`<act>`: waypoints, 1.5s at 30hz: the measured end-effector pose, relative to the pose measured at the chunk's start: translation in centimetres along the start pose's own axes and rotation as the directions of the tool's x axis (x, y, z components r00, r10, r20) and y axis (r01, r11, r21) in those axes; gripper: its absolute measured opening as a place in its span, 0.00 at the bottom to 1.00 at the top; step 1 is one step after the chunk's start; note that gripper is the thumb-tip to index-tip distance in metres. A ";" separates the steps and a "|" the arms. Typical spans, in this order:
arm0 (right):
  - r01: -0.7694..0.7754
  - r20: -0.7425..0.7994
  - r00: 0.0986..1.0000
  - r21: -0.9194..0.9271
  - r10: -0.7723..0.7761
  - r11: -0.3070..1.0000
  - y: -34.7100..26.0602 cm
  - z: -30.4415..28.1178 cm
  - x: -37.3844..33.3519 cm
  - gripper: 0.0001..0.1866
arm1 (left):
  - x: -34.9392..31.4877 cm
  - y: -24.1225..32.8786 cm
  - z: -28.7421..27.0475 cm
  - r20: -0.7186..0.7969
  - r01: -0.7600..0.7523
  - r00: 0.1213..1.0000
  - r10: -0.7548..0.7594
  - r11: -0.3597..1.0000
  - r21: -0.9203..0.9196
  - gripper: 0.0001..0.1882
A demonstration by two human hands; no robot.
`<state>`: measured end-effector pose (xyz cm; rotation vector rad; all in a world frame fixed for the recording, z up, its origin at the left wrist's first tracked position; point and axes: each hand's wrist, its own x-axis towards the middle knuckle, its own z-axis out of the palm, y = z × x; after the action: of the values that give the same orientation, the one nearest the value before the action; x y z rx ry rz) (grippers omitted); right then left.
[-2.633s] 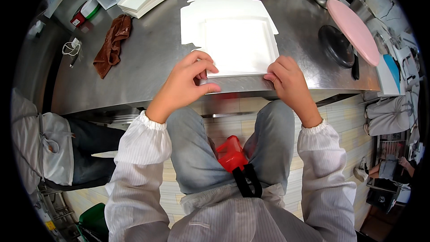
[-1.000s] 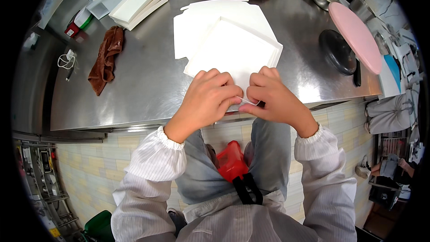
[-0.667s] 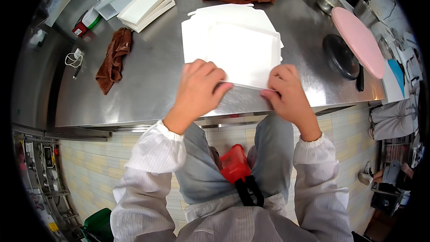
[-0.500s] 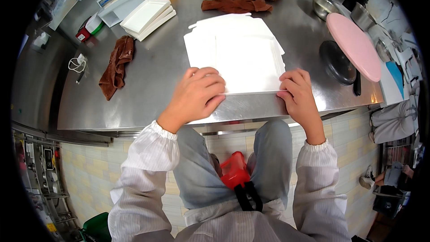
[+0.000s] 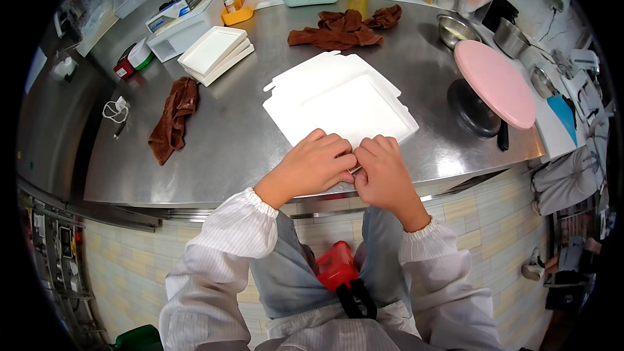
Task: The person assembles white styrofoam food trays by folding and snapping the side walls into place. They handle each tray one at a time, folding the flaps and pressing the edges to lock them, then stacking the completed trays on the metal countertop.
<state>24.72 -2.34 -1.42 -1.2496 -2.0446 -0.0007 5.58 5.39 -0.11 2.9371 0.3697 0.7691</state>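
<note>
A white cardboard box blank (image 5: 361,107), partly folded up with raised edges, lies turned at an angle on the steel table in front of me. Its near corner points towards me. My left hand (image 5: 315,164) is closed on that corner, fingers bent over the edge and thumb beneath. Right up against it, my right hand (image 5: 385,174) pinches the same corner from the other side. The fingertips meet there and cover most of the fold. At the far side, a wide flap with small tabs lies flat.
A brown cloth (image 5: 174,120) lies at left, another brown cloth (image 5: 344,31) at the back. Stacked shallow white trays (image 5: 211,51) stand back left. On the right, a pink round board (image 5: 495,83) leans over a black pan (image 5: 471,110), near a metal bowl (image 5: 455,29).
The box blank has been turned so a corner faces me. Both hands have come together at that corner, the right one moving left from the box's right side.
</note>
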 end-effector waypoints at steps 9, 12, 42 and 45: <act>-0.091 -0.074 0.993 -0.038 0.088 0.995 0.5 0.6 -0.2 0.10 | 0.9 -0.3 0.0 -0.016 0.012 1.000 -0.013 0.999 -0.040 0.21; -0.103 -0.081 0.992 -0.026 0.101 0.994 0.2 0.5 -0.2 0.09 | 0.9 -0.2 0.4 -0.041 0.030 0.999 -0.033 0.997 -0.065 0.21; -0.111 -0.049 0.993 -0.091 0.107 0.990 0.2 0.7 0.0 0.10 | 0.7 -0.6 0.7 -0.041 0.011 0.999 -0.026 0.938 -0.346 0.14; -0.135 -0.059 0.990 -0.101 0.130 0.986 0.2 0.7 -0.1 0.09 | 0.6 -0.2 1.0 -0.104 -0.013 0.995 -0.008 0.980 -0.201 0.13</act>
<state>24.50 -2.06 -2.05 -1.4337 -1.9344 -0.0790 6.51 5.67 -0.72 2.7170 0.2769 0.9061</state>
